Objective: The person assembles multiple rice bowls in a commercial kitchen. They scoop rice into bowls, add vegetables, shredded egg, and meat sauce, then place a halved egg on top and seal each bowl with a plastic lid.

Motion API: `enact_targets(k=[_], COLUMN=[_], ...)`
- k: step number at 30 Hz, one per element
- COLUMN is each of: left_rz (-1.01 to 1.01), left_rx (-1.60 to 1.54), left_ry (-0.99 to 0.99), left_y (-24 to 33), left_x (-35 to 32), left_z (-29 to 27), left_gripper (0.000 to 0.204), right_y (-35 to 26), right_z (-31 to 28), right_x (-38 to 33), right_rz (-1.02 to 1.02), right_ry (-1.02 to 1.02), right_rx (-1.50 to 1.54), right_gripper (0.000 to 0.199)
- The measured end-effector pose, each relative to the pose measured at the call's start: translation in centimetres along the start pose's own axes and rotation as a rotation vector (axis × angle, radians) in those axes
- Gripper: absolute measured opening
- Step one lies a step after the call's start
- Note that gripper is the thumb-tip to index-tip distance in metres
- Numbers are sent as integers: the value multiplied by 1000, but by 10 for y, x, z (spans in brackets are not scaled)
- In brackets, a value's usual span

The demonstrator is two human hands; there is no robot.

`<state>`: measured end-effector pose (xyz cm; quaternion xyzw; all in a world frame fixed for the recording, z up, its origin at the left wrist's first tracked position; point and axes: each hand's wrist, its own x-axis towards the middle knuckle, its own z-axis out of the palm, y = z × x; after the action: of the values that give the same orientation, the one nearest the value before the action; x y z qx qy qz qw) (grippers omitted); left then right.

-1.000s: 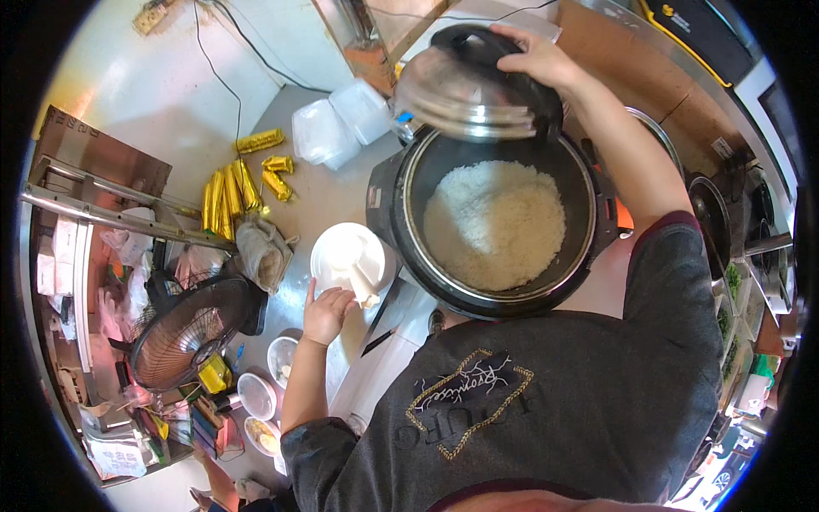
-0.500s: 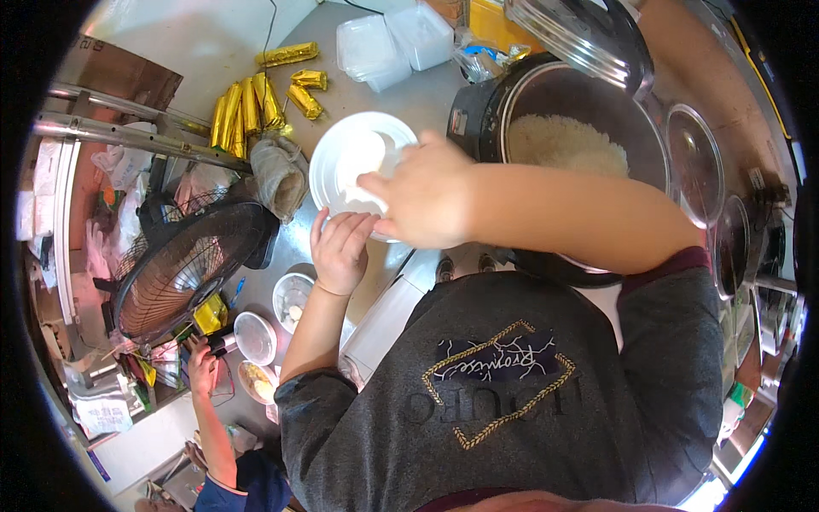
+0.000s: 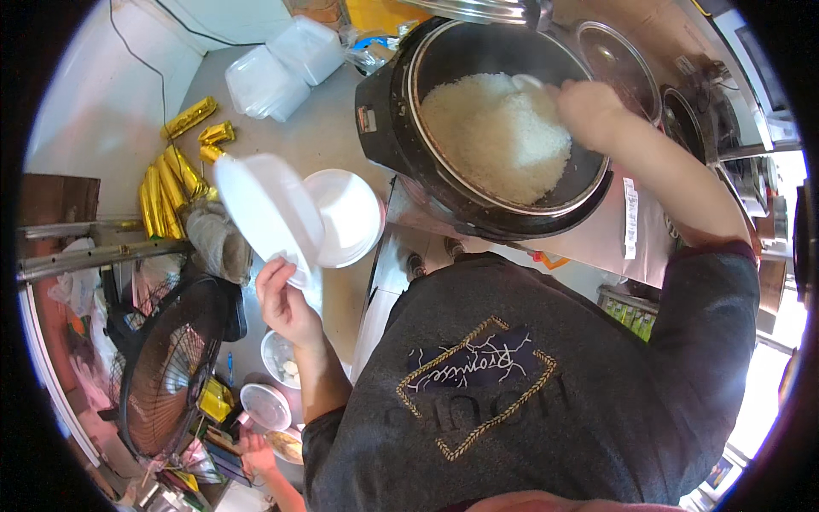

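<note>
My left hand (image 3: 288,300) pinches the near edge of a white round shallow bowl (image 3: 266,205), which is tilted up on its side. Just right of it on the counter sits another white round bowl (image 3: 348,224), partly hidden behind the tilted one. My right hand (image 3: 589,113) reaches into a large black rice cooker (image 3: 512,224), fingers closed round a white rice scoop (image 3: 527,83). Most of the scoop's handle is hidden by the hand. The scoop touches the cooked white rice (image 3: 495,136), which lies against the pot's near and left sides.
Gold-wrapped tubes (image 3: 166,192) and clear plastic containers (image 3: 277,72) lie at the far left. A black fan (image 3: 162,367) stands on the left. Nearer are small tubs (image 3: 280,358) and another person's hand (image 3: 256,452). Glass lids (image 3: 618,68) lie beyond the cooker.
My right hand has moved from the white bowls into the rice cooker and now holds the scoop. My left hand has lifted and tilted one white bowl. The view has shifted right.
</note>
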<state>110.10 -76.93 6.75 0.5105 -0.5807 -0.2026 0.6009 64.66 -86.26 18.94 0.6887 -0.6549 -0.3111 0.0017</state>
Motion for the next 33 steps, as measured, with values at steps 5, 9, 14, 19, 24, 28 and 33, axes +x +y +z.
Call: enact_targets(k=[5, 9, 14, 19, 24, 28, 33], left_rz=[-414, -485, -577, -853, -891, -813, -792], left_rx=[-334, -371, -498, -729, -962, -1062, -1091], left_ry=[87, -12, 15, 127, 100, 135, 136], left_y=[-18, -24, 11, 52, 65, 76, 86], left_x=[-26, -29, -8, 8, 23, 25, 26], left_z=[0, 1, 15, 44, 54, 59, 66], left_gripper=[28, 31, 40, 58, 66, 72, 71], right_y=[-27, -63, -38, -46, -31, -17, -43], right_z=[19, -4, -22, -19, -25, -40, -41], right_x=[0, -1, -16, 2, 35, 3, 23], right_rz=[-139, -233, -203, -401, -137, -310, -203], right_ry=[-172, -106, 152, 104, -25, 169, -68], right_rx=[250, 311, 438, 673, 474, 370, 468], right_gripper=[50, 51, 46, 43, 41, 36, 35])
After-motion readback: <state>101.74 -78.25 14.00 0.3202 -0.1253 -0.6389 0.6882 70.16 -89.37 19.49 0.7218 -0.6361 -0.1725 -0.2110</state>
